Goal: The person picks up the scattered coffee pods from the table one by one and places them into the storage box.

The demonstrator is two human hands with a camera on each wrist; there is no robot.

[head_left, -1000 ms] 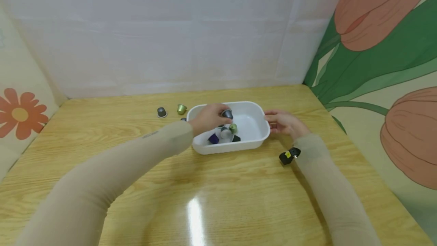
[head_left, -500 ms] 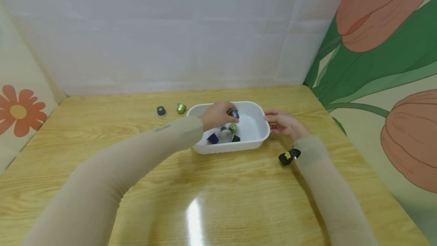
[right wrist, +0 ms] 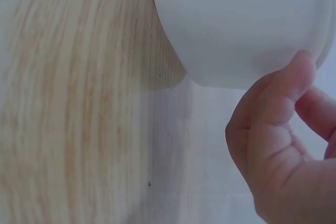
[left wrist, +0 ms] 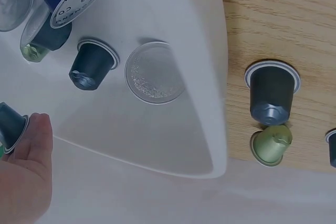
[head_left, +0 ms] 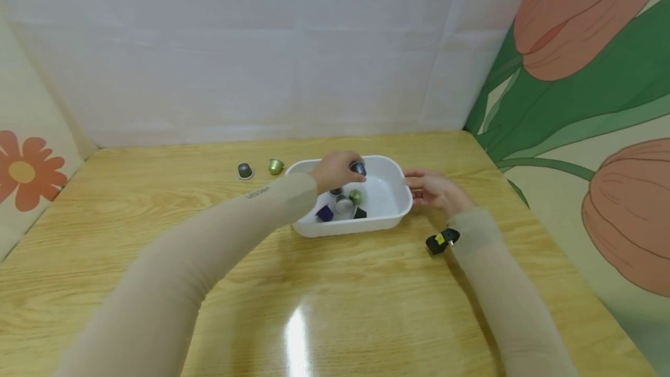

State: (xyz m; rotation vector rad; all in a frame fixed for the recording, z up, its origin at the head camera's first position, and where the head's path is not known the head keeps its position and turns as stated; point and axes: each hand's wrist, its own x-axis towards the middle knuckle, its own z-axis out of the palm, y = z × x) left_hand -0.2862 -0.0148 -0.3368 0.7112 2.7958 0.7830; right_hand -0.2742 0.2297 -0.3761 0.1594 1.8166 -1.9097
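My left hand (head_left: 335, 170) pinches a dark blue-grey coffee capsule (head_left: 358, 168) above the white plastic bin (head_left: 348, 228). In the left wrist view, that capsule (left wrist: 10, 127) tilts beside the fingertips at the left edge. Several capsules lie in the bin, among them a dark purple capsule (head_left: 325, 213), a green capsule (head_left: 355, 196) and a black capsule (head_left: 360, 213). A clear round piece (left wrist: 152, 74) lies near the bin's end. My right hand (head_left: 434, 188) touches the bin's right end from outside, fingertips (right wrist: 303, 61) against the wall.
Left of the bin, on the wooden table (head_left: 251, 307), sit a dark capsule (head_left: 244, 171) and a green capsule (head_left: 275, 166). Another dark capsule (left wrist: 272, 95) stands close beside the bin. A white cloth (head_left: 262, 63) hangs behind; a black wrist device (head_left: 439, 241) is on the right sleeve.
My left hand has shifted rightward over the bin, carrying the dark capsule, and uncovered more of the capsules beneath. The right hand has stayed at the bin's end.
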